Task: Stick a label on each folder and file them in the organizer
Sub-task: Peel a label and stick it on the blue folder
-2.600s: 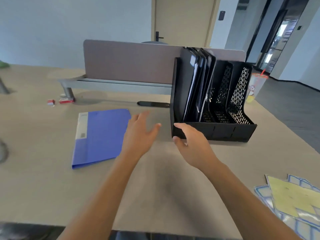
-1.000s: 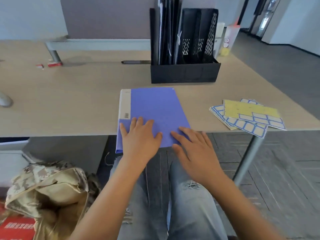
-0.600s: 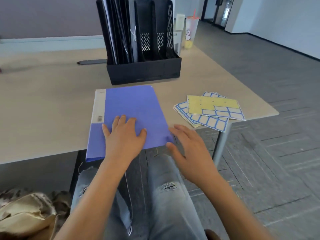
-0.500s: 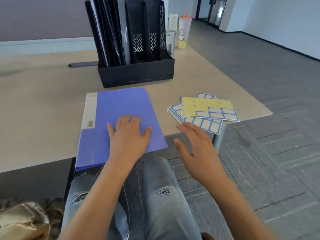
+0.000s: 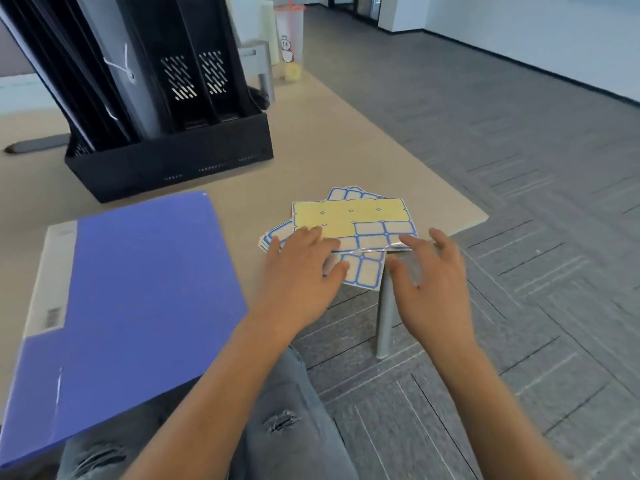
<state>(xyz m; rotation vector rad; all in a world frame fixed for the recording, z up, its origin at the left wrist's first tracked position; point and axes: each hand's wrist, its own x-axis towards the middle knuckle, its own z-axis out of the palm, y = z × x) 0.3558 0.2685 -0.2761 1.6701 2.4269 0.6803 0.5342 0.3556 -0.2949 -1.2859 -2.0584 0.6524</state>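
A blue folder (image 5: pixel 131 299) with a white spine lies flat at the desk's near edge, its front end hanging over my lap. To its right a fanned stack of label sheets (image 5: pixel 349 216) rests at the desk's front right corner; the top sheet is mostly bare yellow backing with a few blue-bordered labels left. My left hand (image 5: pixel 301 275) lies palm down on the left part of the sheets, fingers spread. My right hand (image 5: pixel 429 275) hovers at the sheets' right front edge, its fingertips touching the top sheet. The black organizer (image 5: pixel 173 161) stands behind, with black folders in its left slots.
A plastic cup with a red straw (image 5: pixel 289 39) stands behind the organizer near the desk's far right edge. A dark flat bar (image 5: pixel 34 143) lies to the organizer's left. The desk leg (image 5: pixel 384 313) and grey carpet floor show beyond the right edge.
Both hands have left the blue folder and moved right onto the label sheets. The view has swung to the right and closer to the desk.
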